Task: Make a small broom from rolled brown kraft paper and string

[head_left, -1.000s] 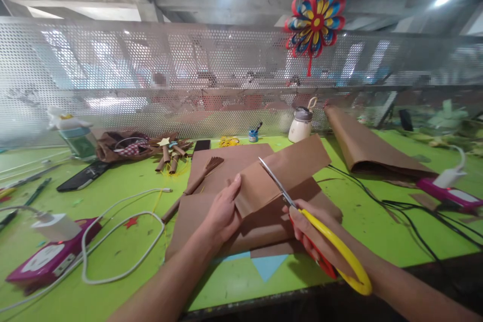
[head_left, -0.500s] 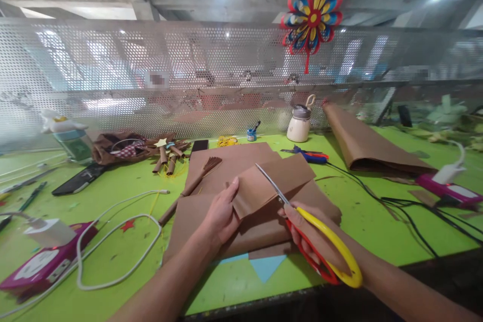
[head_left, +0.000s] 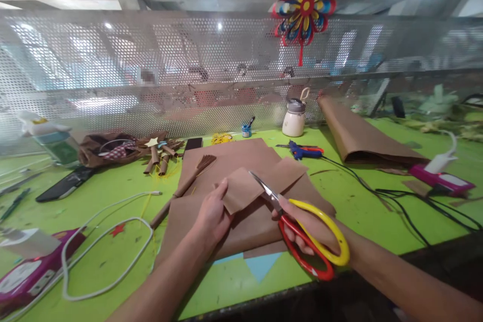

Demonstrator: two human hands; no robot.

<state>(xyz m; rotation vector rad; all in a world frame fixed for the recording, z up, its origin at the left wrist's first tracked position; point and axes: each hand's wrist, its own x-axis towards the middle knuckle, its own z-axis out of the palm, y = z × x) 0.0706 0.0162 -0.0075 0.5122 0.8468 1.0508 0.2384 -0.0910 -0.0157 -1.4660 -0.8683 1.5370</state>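
My left hand (head_left: 213,216) pinches the left end of a folded piece of brown paper (head_left: 243,188), thumb on top. My right hand (head_left: 302,226) grips a pair of scissors (head_left: 319,229) with one yellow and one red handle loop. Their blades point up and left across the paper, parted a little, and a strip of paper slants off to the right beyond them. Larger brown sheets (head_left: 211,231) lie underneath on the green table. Left of my left hand rests a rolled brown paper stick (head_left: 184,186) with a fringed end.
A glue gun (head_left: 304,150) with a black cord lies behind to the right. Farther back stand a white bottle (head_left: 293,118) and a small blue jar (head_left: 246,131). A white cable (head_left: 66,256), a phone (head_left: 66,183) and purple power strips (head_left: 37,269) occupy the sides.
The scissors' handles have spread apart and the blades have opened wider in the paper. The whole view has shifted slightly; my left hand keeps its hold.
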